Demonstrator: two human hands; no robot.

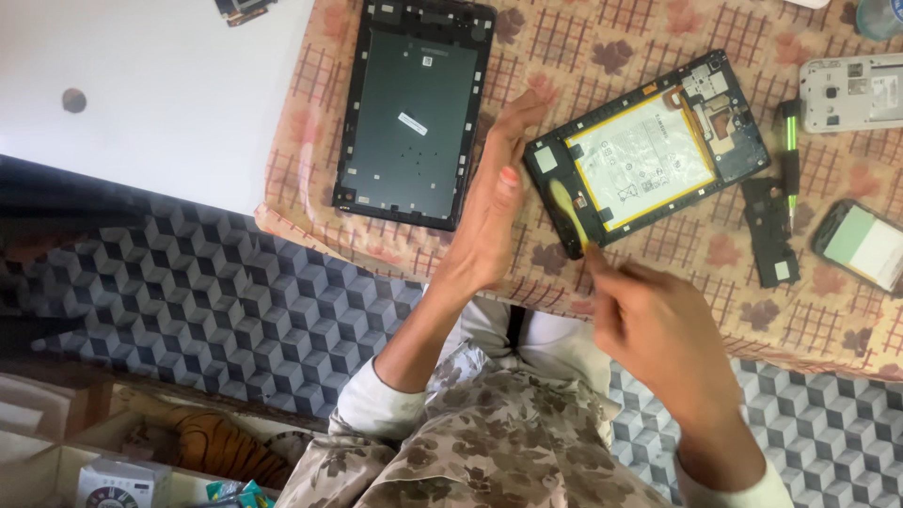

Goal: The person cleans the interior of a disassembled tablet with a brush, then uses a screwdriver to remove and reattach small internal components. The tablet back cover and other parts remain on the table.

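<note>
An opened tablet lies on the patterned tablecloth, its white battery and circuit board exposed. My left hand stands on its edge with fingers straight, pressed against the tablet's left side. My right hand grips a thin yellowish pry tool whose tip lies on the tablet's lower left corner. The tablet's separated black back cover rests to the left of my left hand.
A green-handled screwdriver and a black plastic part lie right of the tablet. A white phone frame and a small phone sit at the far right. A white sheet covers the table's left. Patterned floor lies below.
</note>
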